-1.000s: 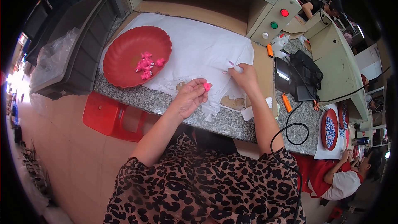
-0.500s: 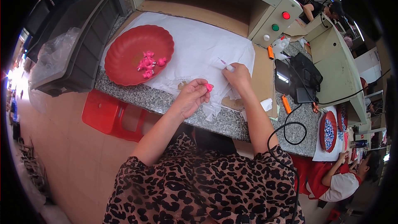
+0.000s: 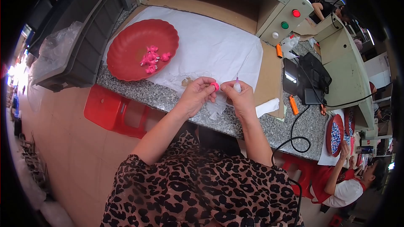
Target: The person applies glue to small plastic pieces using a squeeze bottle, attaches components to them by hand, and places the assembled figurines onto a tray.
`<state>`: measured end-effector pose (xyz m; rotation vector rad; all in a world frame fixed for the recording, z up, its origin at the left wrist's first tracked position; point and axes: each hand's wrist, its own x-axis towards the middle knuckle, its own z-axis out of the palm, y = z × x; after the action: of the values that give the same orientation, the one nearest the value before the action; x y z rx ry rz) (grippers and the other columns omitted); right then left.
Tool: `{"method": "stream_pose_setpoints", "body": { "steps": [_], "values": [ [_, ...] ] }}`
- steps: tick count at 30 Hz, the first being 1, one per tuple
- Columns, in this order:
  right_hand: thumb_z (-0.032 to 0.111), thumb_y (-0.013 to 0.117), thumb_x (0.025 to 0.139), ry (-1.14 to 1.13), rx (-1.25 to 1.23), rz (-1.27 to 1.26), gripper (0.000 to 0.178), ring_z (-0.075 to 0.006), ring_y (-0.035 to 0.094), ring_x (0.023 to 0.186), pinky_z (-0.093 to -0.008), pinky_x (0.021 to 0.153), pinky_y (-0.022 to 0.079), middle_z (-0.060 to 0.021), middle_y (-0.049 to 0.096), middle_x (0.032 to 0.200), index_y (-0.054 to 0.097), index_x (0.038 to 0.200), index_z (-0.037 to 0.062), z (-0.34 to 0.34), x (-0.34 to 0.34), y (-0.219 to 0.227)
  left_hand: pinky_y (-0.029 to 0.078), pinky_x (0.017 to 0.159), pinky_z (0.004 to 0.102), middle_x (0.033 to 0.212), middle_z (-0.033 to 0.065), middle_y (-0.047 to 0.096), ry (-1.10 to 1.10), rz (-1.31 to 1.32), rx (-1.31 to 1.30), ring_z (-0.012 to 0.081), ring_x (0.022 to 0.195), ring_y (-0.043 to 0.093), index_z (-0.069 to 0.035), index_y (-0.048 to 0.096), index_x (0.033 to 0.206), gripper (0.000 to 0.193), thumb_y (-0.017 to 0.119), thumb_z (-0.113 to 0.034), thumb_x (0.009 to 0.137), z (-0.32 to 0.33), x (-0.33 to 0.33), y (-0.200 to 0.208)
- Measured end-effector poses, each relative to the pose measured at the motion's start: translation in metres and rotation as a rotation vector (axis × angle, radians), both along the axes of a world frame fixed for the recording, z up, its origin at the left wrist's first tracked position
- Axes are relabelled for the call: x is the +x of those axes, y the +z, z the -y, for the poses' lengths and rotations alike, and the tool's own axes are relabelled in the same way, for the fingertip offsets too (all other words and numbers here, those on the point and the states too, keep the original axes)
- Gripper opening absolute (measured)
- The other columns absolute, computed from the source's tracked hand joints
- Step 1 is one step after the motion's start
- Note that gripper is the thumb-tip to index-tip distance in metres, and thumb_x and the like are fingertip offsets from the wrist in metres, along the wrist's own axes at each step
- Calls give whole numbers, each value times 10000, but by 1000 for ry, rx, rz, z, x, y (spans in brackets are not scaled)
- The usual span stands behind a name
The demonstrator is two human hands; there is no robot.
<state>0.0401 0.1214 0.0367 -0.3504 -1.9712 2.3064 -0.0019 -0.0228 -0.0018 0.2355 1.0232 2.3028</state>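
Observation:
Between the thumb and fingertips of my left hand (image 3: 197, 96) is a small bright pink piece (image 3: 215, 86), too small to make out its kind. My right hand (image 3: 241, 100) is closed round a small white dropper bottle (image 3: 237, 87) with a thin purple needle tip pointing up and away. Its thumb and forefinger come close to the pink piece; whether they touch it I cannot tell. Both hands are over the near edge of the white paper (image 3: 210, 33). To the left, a red scalloped plate (image 3: 126, 54) bears several pink figures (image 3: 150, 59).
A grey bin (image 3: 84, 42) with clear plastic stands at the left, above a red stool (image 3: 109, 109). Behind the paper is an open cabinet (image 3: 202, 4) with buttons. Orange lighters (image 3: 293, 105), a black bag (image 3: 312, 73) and a cable lie right. Another person (image 3: 343, 187) sits far right.
My right hand has come nearer and closer to my left hand, with the bottle's tip now upright. The left hand has stayed nearly in place, still holding the pink piece.

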Motion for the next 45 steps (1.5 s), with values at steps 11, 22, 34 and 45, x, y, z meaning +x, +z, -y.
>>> {"method": "stream_pose_setpoints", "body": {
  "steps": [11, 22, 34, 45],
  "values": [
    [109, 642, 717, 22, 173, 50, 136, -51, 485, 587, -192, 536, 392, -22, 574, 644, 612, 766, -14, -1, 2, 3, 441, 561, 213, 761, 49, 552, 22, -65, -57, 107, 628, 529, -8, 482, 972, 184, 545, -69, 811, -1, 3, 0],
    [192, 646, 727, 52, 296, 90, 207, -42, 468, 542, -193, 461, 364, -22, 568, 612, 607, 757, -9, -2, 1, 4, 441, 546, 220, 780, 52, 547, 47, -138, -94, 110, 614, 527, -14, 481, 948, 164, 549, -66, 809, -2, 5, -3],
    [208, 630, 761, 15, -180, 274, 203, -59, 446, 509, -181, 424, 355, -11, 542, 639, 579, 812, 19, 7, -4, -1, 442, 554, 213, 780, 66, 554, -23, -37, -10, 110, 624, 528, -11, 496, 950, 146, 531, -62, 818, -1, -3, -2],
    [202, 585, 788, 47, -216, 299, 167, -63, 465, 558, -189, 418, 351, 0, 534, 662, 561, 842, 46, 7, 11, -4, 470, 530, 223, 757, 77, 569, -26, -126, -91, 107, 610, 546, 12, 511, 937, 150, 533, -78, 819, -5, 6, -8]
  ]
}}
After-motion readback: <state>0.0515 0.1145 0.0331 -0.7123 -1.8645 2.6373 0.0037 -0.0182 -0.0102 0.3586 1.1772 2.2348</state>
